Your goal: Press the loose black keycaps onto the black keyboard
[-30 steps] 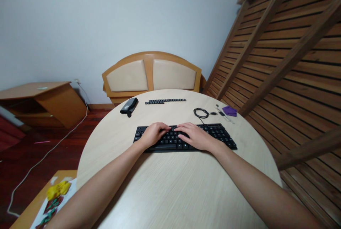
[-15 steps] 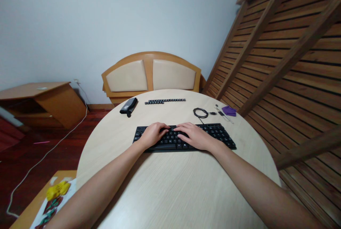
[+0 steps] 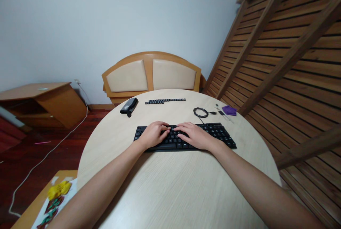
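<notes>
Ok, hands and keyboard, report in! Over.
Left hand, right hand both on the keyboard. Cable coiled beyond it. Loose keycaps farther back, out of the way.

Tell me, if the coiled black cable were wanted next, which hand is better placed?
Probably the right hand: it lies on the keyboard, close to the coiled cable, holding nothing visible. The left hand, also on the keyboard, sits farther away.

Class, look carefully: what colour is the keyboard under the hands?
The keyboard is black; it shows best in the head view.
</notes>
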Tool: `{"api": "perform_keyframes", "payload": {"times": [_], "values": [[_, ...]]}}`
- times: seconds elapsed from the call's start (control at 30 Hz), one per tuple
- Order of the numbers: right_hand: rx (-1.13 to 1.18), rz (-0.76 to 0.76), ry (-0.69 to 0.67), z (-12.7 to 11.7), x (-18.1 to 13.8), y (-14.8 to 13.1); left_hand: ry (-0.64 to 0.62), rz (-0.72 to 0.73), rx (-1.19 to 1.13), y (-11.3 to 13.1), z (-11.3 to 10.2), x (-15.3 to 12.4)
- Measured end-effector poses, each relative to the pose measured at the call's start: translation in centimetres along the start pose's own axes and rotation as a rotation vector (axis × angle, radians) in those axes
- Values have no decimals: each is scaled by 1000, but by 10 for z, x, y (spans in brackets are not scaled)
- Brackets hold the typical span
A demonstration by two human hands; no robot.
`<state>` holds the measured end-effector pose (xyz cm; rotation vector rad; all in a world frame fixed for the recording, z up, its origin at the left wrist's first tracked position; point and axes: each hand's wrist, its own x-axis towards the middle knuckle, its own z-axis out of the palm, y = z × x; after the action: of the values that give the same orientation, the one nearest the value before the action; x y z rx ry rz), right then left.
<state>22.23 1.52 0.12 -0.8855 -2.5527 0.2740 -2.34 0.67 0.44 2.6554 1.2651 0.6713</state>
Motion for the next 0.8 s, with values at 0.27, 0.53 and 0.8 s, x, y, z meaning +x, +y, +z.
{"api": "perform_keyframes", "payload": {"times": [0.27,0.53,0.8], "values": [[5,-2,14,1,0,1,-14,-49,-76,-10,4,0],[6,-8,12,2,0,2,-52,8,-9,-4,-2,-1],[-9,-2,13,3,0,2,-27,-55,15,0,4,-2]]}}
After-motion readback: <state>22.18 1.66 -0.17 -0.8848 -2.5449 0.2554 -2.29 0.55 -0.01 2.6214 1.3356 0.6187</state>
